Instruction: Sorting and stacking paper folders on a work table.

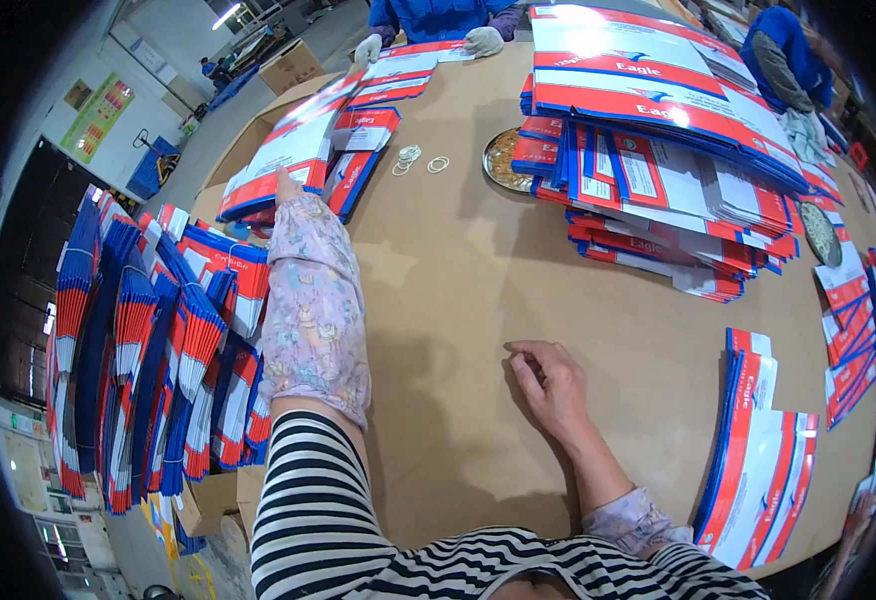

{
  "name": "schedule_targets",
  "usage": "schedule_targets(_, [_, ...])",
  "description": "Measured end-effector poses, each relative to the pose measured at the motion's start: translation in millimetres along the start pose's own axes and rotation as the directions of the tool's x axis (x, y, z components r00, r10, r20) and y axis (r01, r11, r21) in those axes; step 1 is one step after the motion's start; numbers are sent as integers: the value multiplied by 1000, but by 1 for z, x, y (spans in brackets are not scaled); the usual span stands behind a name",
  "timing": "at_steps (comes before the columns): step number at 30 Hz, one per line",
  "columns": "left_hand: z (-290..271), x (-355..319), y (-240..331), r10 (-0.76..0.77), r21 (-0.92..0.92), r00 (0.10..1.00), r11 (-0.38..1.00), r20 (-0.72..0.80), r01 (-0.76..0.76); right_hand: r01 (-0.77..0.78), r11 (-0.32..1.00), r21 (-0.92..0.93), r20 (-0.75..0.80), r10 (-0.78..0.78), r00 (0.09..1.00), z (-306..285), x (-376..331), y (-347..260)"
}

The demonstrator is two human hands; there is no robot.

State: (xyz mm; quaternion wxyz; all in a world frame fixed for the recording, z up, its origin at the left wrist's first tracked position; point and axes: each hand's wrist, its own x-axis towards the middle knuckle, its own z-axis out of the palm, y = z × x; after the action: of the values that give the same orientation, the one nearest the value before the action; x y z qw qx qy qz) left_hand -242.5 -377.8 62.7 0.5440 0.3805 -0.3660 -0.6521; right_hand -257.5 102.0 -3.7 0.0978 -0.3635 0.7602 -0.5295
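My left hand point(287, 186) reaches far out to the left and touches the near end of a stack of flat red, white and blue printed cartons point(293, 150). Most of its fingers are hidden, so I cannot tell whether it grips the stack. Beside this stack lie more flat cartons point(356, 165). My right hand point(550, 388) rests on the brown tabletop point(448, 300), loosely curled with thumb and index finger apart. It holds nothing. Pale rubber bands point(406, 160) lie loose on the table, with another small group of bands point(438, 164) beside them.
Tall carton piles point(648, 130) stand at the far right, beside a round metal dish point(501, 160). Another carton stack point(758, 460) lies near right. Bundled cartons point(148, 350) are piled left of the table. Across it, a co-worker's gloved hand point(483, 41) touches cartons.
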Motion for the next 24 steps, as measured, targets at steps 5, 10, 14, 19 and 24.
schedule_targets(5, [-8,14,2,22,127,996,992,-86,-11,56,998,-8,8,-56,998,1,0,2])
schedule_targets(10, [-13,39,28,63,248,985,968,-161,-21,21,999,35,28,-22,999,-4,0,-4])
schedule_targets(14, [-24,47,23,86,333,974,943,-210,-12,10,999,46,54,-12,998,-3,-1,-2])
schedule_targets(19, [-42,16,-21,104,432,959,902,-264,21,33,999,26,35,-34,999,-3,1,8])
schedule_targets(24, [-56,14,-8,161,543,926,838,-341,54,49,998,26,51,-51,997,-5,2,1])
